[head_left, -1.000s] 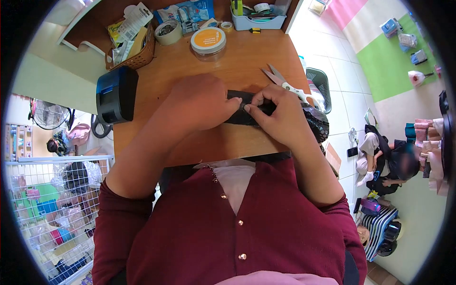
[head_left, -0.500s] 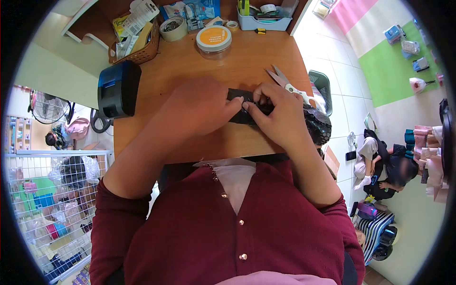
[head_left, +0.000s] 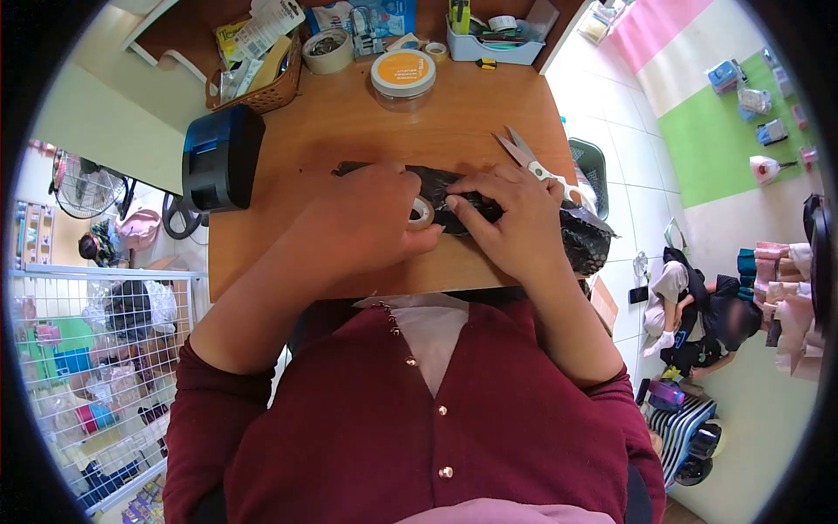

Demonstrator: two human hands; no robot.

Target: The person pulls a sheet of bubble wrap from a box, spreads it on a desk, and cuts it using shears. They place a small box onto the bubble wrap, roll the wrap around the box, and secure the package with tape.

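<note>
**Both hands worked a black bag at the middle of the desk**

The left hand [head_left: 371, 218] lay over the left part of a black bag [head_left: 583, 240] that stretched flat across the wooden desk [head_left: 349, 122]. Its fingers were curled close around a small tape roll [head_left: 422, 212], which sat at the fingertips and rested against the bag's surface. The right hand [head_left: 517, 218] met it from the other side, with fingers bent and their tips pressed down on the bag just beside the roll. Whether thumb and forefinger pinched anything there could not be told. The two hands came near to touching over the bag's middle.

The bag lay near the desk's front edge. One thin end showed past the left hand, and the bulkier, crumpled end hung past the desk's right edge beyond the right wrist.

White-handled scissors [head_left: 534, 162] lay just behind the right hand, blades pointing towards the back of the desk. At the desk's left edge stood a blue and black box-like machine [head_left: 220, 157]. Farther back stood a jar with an orange lid [head_left: 402, 73], a wide tape roll [head_left: 328, 51], a woven basket [head_left: 266, 94] stuffed with papers and a pale blue tray [head_left: 489, 51] of small supplies.

On the tiled floor to the right, well apart from the desk, another person [head_left: 698, 306] sat bent over.
</note>
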